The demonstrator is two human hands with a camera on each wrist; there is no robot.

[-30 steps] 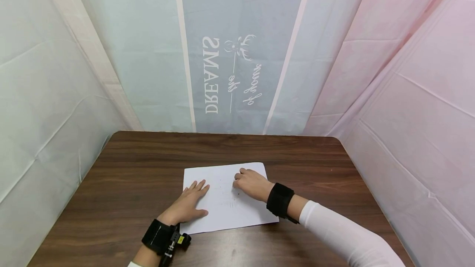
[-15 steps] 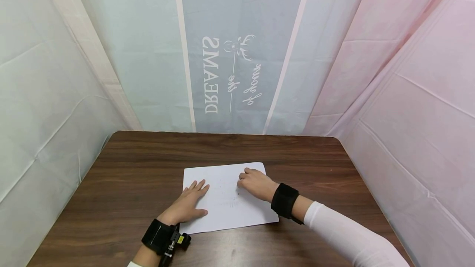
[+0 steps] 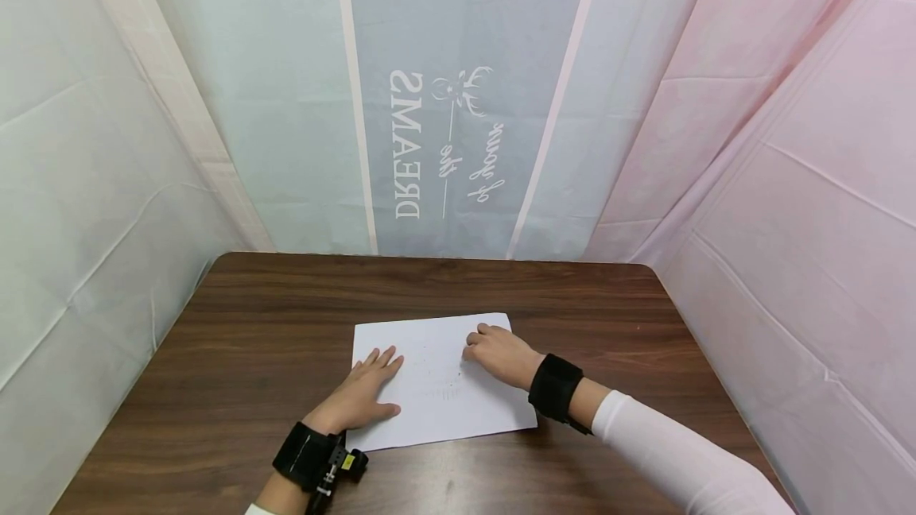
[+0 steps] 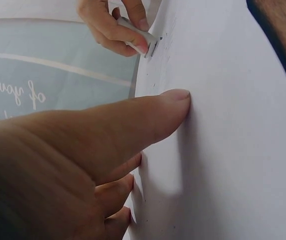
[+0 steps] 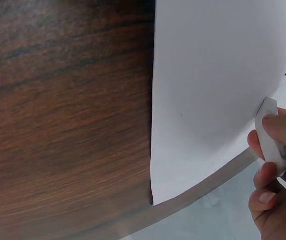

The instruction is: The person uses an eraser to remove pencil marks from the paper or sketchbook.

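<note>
On paper [image 3: 432,378], eraser [image 5: 268,145] partly hidden

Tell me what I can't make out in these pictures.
Head view: shape of the eraser, hidden by the right hand.
Head view: marks on the paper, too small to read.
Head view: paper covered by the left hand.
Right wrist view: right hand, partly cut by right edge.

It's a curtained recording booth: dark wood-grain table [image 3: 272,340], and right beyond its far edge hangs a pale blue cloth [image 3: 308,118] printed with mirrored "DREAMS"! White sheet [image 3: 86,181] down the left, pinkish sheet [image 3: 809,165] down the right, a small camera [image 3: 354,463] on a black wrist strap [image 3: 304,455]. Home or office behind the cloth? Can't say; it's screened off.
</note>
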